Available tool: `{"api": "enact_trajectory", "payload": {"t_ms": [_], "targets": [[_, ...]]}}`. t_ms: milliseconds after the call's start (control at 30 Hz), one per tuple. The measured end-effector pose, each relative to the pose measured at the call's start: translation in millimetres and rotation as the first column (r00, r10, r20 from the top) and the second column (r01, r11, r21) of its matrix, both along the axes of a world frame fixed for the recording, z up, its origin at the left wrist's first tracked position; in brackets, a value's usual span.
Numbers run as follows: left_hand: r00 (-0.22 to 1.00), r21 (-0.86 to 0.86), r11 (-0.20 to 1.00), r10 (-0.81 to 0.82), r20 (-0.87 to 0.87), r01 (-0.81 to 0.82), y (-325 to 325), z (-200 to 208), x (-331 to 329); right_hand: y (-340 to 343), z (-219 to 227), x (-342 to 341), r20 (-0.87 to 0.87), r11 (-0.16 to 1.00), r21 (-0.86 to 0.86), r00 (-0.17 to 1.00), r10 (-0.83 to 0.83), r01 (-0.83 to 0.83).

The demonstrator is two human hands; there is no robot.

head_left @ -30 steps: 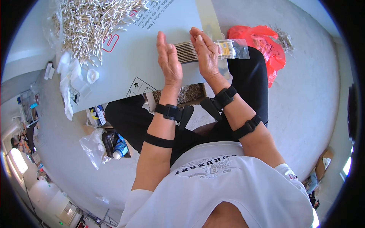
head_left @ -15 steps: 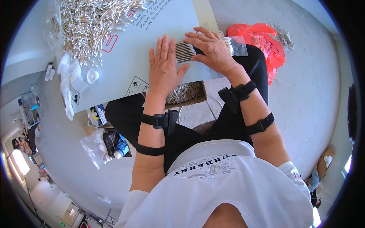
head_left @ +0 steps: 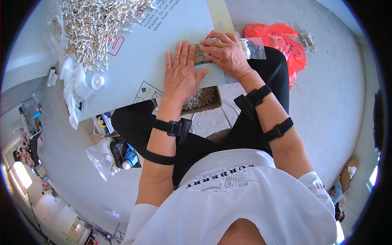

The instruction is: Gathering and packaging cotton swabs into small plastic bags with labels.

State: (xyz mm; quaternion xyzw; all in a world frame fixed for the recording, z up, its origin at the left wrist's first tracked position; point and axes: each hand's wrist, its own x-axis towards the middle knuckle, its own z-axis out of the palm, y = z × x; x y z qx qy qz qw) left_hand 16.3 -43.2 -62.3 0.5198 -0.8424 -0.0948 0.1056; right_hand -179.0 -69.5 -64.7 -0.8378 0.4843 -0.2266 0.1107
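Note:
A row of cotton swabs [head_left: 199,54] lies side by side on the pale blue board [head_left: 134,65], between my two hands. My left hand [head_left: 180,75] rests flat with its fingers stretched out and thumb apart, fingertips against the left end of the row. Over the right part of the row lies my right hand [head_left: 227,56], fingers spread and slightly bent, covering that end of the swabs. A clear plastic bag [head_left: 256,49] with white swab tips at its mouth sticks out beyond my right hand.
A large heap of loose cotton swabs [head_left: 98,28] covers the board's far left. Near it lie crumpled white wrapping [head_left: 77,87] and a small white round lid [head_left: 97,81]. Below the board's edge stands a cardboard box [head_left: 204,107] of swabs. A red plastic bag [head_left: 281,45] is at the right.
My left hand has shifted slightly right, and my right hand's fingers have drawn closer together. Less of the swab row shows between my hands. The board has moved slightly left.

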Motion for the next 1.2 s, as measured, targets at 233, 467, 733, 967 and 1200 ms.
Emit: {"api": "enact_trajectory", "payload": {"t_ms": [233, 467, 733, 967, 1200], "targets": [[1.0, 0.007, 1.0, 0.003, 0.005, -0.003, 2.6, 0.3, 2.6, -0.6, 7.3, -35.6, -0.002, 0.908, -0.148, 0.918, -0.398, 0.393], [1.0, 0.037, 0.999, -0.015, -0.004, 0.015, 4.7, 0.6, -15.9, 16.7, -35.2, -52.0, 0.142, 0.881, 0.236, 0.883, -0.448, 0.409], [0.998, 0.024, 0.998, -0.053, -0.034, 0.054, 5.7, -0.6, -47.8, 15.5, -34.7, -50.4, 0.123, 0.876, 0.249, 0.884, -0.451, 0.413], [0.8, 0.007, 0.999, 0.03, -0.599, -0.032, -4.5, -11.8, -53.2, 9.0, -47.0, -59.5, 0.605, 0.817, 0.32, 0.56, -0.566, 0.48], [0.457, 0.208, 0.959, 0.275, -0.846, -0.193, -19.3, -13.5, -78.4, 3.0, -31.3, -47.2, 0.595, 0.596, 0.798, 0.039, -0.803, 0.092]]}}
